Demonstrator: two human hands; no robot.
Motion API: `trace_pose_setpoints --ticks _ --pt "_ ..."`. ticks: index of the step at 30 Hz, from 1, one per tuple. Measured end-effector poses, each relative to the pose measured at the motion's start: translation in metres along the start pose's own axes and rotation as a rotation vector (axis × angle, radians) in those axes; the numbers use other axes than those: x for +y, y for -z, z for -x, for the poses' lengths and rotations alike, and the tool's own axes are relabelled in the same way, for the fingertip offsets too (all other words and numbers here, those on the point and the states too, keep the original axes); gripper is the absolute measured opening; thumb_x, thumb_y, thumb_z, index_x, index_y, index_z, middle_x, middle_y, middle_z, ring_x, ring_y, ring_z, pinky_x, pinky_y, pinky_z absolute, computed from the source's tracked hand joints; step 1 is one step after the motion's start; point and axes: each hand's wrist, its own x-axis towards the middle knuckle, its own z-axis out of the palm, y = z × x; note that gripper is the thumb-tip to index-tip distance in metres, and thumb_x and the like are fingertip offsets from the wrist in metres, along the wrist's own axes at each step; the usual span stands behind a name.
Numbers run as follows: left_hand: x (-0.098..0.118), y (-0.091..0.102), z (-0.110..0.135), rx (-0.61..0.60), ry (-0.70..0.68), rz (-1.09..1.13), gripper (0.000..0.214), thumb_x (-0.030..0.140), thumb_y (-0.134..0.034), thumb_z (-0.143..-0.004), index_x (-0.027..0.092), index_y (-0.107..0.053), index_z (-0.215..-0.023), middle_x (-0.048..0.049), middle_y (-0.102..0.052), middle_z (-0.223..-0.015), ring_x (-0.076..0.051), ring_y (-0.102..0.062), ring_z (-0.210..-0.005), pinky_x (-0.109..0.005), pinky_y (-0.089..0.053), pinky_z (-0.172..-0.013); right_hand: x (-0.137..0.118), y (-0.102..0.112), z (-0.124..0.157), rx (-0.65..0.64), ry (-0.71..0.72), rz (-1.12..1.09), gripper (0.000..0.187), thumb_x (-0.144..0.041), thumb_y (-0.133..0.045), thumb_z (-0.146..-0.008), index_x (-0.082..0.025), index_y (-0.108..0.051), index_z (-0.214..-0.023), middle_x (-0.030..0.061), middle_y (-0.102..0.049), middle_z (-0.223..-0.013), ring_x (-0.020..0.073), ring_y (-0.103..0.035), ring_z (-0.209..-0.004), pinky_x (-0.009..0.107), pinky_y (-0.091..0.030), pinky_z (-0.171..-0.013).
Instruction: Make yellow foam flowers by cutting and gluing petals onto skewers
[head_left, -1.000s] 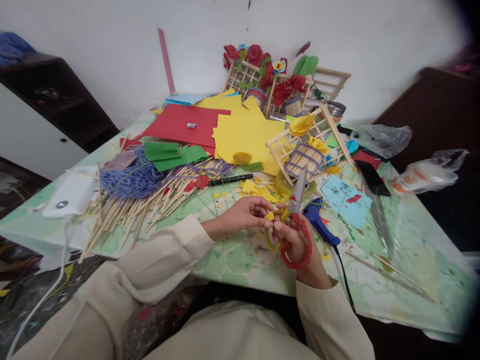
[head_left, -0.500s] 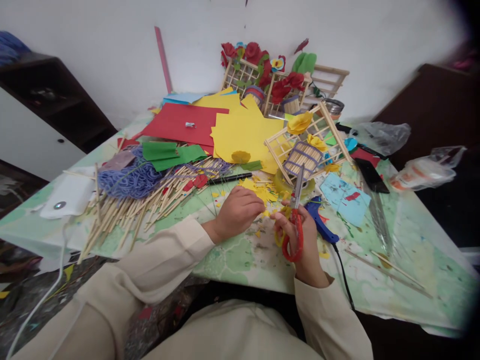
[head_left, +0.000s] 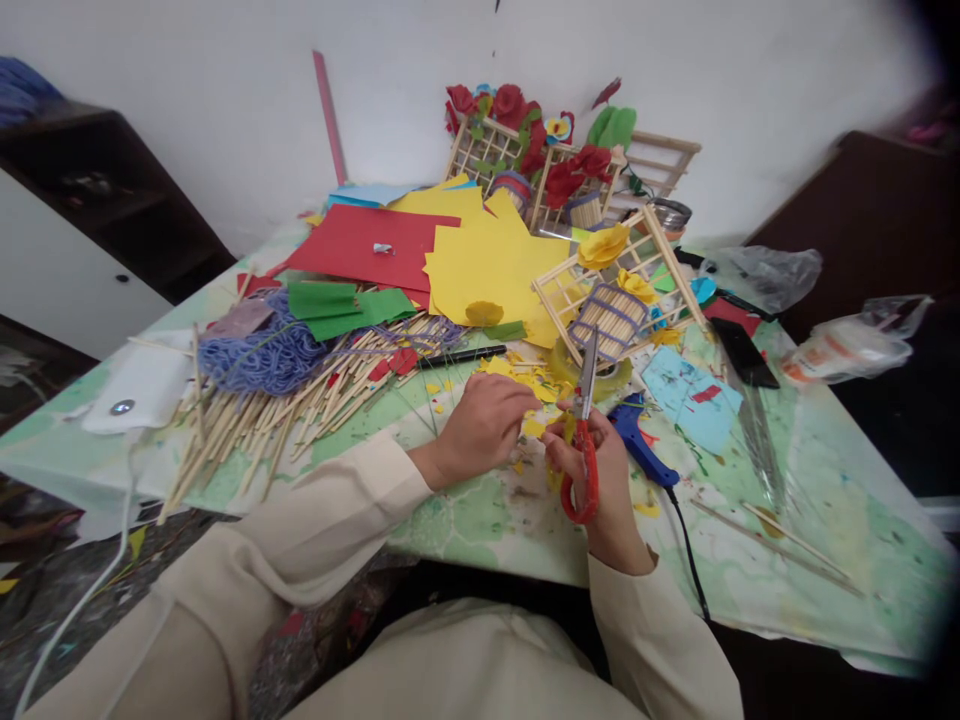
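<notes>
My right hand point(head_left: 611, 480) grips scissors point(head_left: 587, 400) by their red handles, with the blades pointing away from me and close together. Some yellow shows between its fingers, perhaps a paper piece, but I cannot tell for sure. To the left, my left hand point(head_left: 487, 425) hovers over the table with its fingers curled together; whatever is in the fingertips is too small or hidden to make out. Just beyond both hands lie yellow paper scraps point(head_left: 536, 382). Past the blade tips leans a stick lattice frame point(head_left: 555, 310) bearing a small stick basket point(head_left: 607, 320) and yellow paper flowers point(head_left: 602, 246).
Thin wooden sticks point(head_left: 247, 425), purple yarn point(head_left: 262, 350) and green paper point(head_left: 322, 308) are heaped at left. Yellow sheets point(head_left: 487, 265) and a red sheet point(head_left: 352, 245) lie behind. A blue glue gun point(head_left: 643, 440), light-blue paper point(head_left: 694, 395) and a phone point(head_left: 742, 350) are at right.
My left hand has shifted slightly right, nearer the right hand. The scissors have tilted and moved a little to the left within the right hand's grip.
</notes>
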Motion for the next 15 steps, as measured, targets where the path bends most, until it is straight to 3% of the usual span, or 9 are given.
trace_pose_setpoints --ticks 3,5,8,10,13,15 --pt "-0.008 -0.004 -0.004 0.017 0.330 0.289 0.010 0.023 -0.053 -0.079 0.017 -0.059 -0.076 -0.0078 -0.063 -0.097 -0.019 -0.056 -0.095 -0.035 -0.041 -0.088 0.001 0.002 -0.001 0.024 0.007 -0.012 0.046 -0.027 -0.072 -0.058 -0.017 -0.052 -0.099 -0.0054 -0.059 -0.062 0.0079 -0.048 -0.045 0.022 -0.039 -0.043" --pt "-0.015 -0.006 -0.005 0.020 0.475 0.437 0.024 0.029 -0.052 -0.081 0.016 -0.052 -0.060 -0.0069 -0.062 -0.090 -0.018 -0.057 -0.090 -0.033 -0.043 -0.084 0.000 0.003 -0.001 0.031 0.001 -0.014 0.046 -0.027 -0.072 -0.057 -0.017 -0.052 -0.097 -0.0054 -0.059 -0.062 0.0078 -0.048 -0.046 0.021 -0.039 -0.043" --pt "-0.019 -0.007 -0.007 0.060 0.543 0.556 0.016 0.032 -0.058 -0.079 0.016 -0.058 -0.075 -0.0081 -0.058 -0.106 -0.017 -0.055 -0.093 -0.029 -0.044 -0.080 -0.002 0.003 -0.001 0.025 -0.013 -0.005 0.047 -0.026 -0.073 -0.056 -0.017 -0.052 -0.097 -0.0049 -0.060 -0.063 0.0078 -0.049 -0.046 0.021 -0.039 -0.043" --pt "-0.016 -0.007 -0.007 0.002 0.548 0.645 0.021 0.034 -0.058 -0.079 0.017 -0.061 -0.091 -0.0082 -0.058 -0.108 -0.015 -0.055 -0.091 -0.027 -0.044 -0.077 -0.002 0.002 -0.001 0.012 -0.025 0.002 0.049 -0.027 -0.074 -0.055 -0.017 -0.052 -0.098 -0.0047 -0.060 -0.063 0.0077 -0.049 -0.046 0.021 -0.038 -0.043" --pt "-0.007 -0.007 -0.007 -0.214 0.558 0.759 0.026 0.038 -0.055 -0.081 0.013 -0.064 -0.084 -0.0057 -0.062 -0.083 -0.014 -0.056 -0.077 -0.025 -0.043 -0.070 0.000 0.002 -0.002 0.014 -0.034 0.020 0.053 -0.028 -0.076 -0.053 -0.017 -0.052 -0.099 -0.0048 -0.060 -0.063 0.0077 -0.049 -0.046 0.020 -0.038 -0.043" --pt "-0.002 -0.008 -0.007 -0.294 0.578 0.802 0.026 0.038 -0.062 -0.076 0.012 -0.064 -0.076 -0.0037 -0.061 -0.072 -0.012 -0.054 -0.067 -0.024 -0.042 -0.064 0.003 0.003 -0.003 0.028 -0.021 0.041 0.053 -0.027 -0.077 -0.052 -0.017 -0.052 -0.098 -0.0047 -0.061 -0.063 0.0087 -0.051 -0.048 0.021 -0.040 -0.045"
